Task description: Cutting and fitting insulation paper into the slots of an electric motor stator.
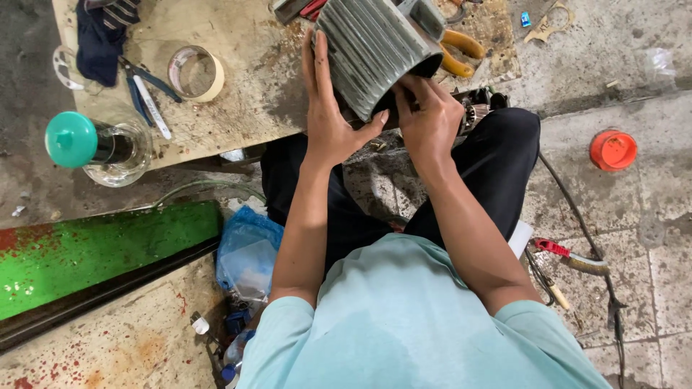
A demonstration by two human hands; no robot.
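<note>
On the stained workbench (concrete floor around), tools lie.

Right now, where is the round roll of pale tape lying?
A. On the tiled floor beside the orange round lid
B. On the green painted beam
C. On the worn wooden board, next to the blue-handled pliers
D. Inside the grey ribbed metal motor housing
C: the round roll of pale tape lies flat on the worn wooden board, just right of the blue-handled pliers, away from both hands.

Tape roll and pliers on board, left of ribbed motor housing.
</note>
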